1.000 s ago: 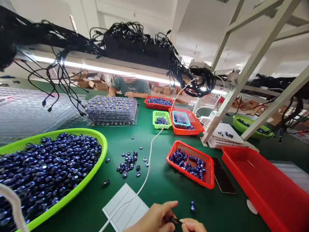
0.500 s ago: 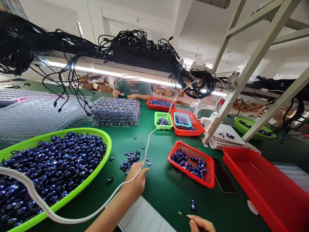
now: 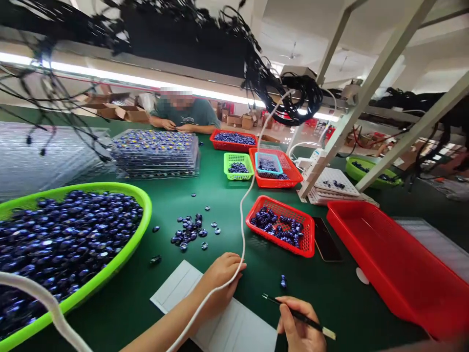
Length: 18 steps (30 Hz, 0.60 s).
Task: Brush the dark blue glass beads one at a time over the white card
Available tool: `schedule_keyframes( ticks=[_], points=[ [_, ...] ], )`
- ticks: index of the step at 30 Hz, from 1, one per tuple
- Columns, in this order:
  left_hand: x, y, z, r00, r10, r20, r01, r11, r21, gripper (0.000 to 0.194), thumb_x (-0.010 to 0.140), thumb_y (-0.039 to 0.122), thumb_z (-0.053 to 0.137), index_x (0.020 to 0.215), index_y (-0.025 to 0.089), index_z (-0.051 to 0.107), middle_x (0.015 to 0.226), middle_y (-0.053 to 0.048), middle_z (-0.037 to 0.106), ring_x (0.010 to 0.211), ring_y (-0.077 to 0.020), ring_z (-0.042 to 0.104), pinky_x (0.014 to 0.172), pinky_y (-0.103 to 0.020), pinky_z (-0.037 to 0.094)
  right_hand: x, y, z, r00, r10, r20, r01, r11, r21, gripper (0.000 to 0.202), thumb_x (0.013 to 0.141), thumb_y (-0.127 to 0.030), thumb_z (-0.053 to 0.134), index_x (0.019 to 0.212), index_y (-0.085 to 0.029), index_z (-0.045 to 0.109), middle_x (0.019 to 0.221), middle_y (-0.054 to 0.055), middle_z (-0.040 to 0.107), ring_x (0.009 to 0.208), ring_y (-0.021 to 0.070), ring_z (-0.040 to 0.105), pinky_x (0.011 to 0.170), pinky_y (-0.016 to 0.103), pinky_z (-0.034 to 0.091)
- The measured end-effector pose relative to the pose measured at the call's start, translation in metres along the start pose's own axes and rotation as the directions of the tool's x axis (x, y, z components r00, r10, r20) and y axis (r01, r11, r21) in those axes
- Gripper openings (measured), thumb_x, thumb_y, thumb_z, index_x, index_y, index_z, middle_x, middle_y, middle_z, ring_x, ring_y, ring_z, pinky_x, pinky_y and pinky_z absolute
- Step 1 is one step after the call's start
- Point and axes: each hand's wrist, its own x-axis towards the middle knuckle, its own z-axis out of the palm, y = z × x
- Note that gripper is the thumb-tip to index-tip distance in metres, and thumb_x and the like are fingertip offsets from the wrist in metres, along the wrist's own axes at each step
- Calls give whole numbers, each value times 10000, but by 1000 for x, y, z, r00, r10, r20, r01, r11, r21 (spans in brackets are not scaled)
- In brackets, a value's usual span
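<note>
My left hand (image 3: 223, 278) is above a white ruled pad (image 3: 252, 325), its fingers curled together and pointing right. Whatever it may hold is hidden behind the fingers. A white cord (image 3: 242, 220) passes in front of this hand. At the lower right, my right hand (image 3: 300, 322) grips black tweezers (image 3: 302, 317), their fine tips pointing left. Just beyond the tips, a small dark blue shiny piece (image 3: 283, 281) stands on the green table (image 3: 220, 195). Farther left lies a loose cluster of similar shiny oval parts (image 3: 190, 227).
A big green basket (image 3: 146, 210) heaped with dark blue parts fills the left. Red baskets (image 3: 311, 239) and a small green basket (image 3: 227, 168) hold more. A phone (image 3: 327, 239) lies beside a red tray (image 3: 388, 264). Stacked clear trays (image 3: 157, 156) stand before a seated person (image 3: 198, 115).
My left hand has moved from the loose parts back toward me, over the pad. My right hand with the tweezers has come farther into view. The whole view has shifted.
</note>
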Motion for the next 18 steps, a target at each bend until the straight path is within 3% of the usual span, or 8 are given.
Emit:
schedule_keyframes(
  ticks=[3,7,13,18],
  points=[
    [3,6,1,997,-51,51,53,998,-35,280,944,96,468,1139,188,647,1068,-106,728,975,-227,685,842,-377,600,0,1,-7,999,25,-37,-21,996,88,268,778,-387,824,818,-186,652,854,49,746,386,61,529,387,222,466],
    [21,27,9,963,-69,259,95,992,-88,311,915,95,542,1188,194,653,1142,-95,717,1036,-236,674,894,-383,582,4,1,-16,997,-27,-74,38,987,158,208,802,-300,801,805,-183,629,838,54,748,379,58,533,386,207,452],
    [58,60,47,890,-154,430,187,982,-36,413,902,260,685,1298,164,617,1197,-125,678,1066,-260,656,931,-386,559,3,-8,-20,987,-33,-155,68,972,224,166,839,-260,750,841,-196,598,876,23,728,441,49,552,446,193,457],
    [70,61,66,829,-227,510,231,971,57,222,883,281,703,1071,162,715,1015,-97,697,964,-240,669,852,-326,548,1,-8,-21,990,4,-142,28,975,223,163,857,-260,734,852,-197,584,903,22,719,466,48,554,479,202,460]
  ],
)
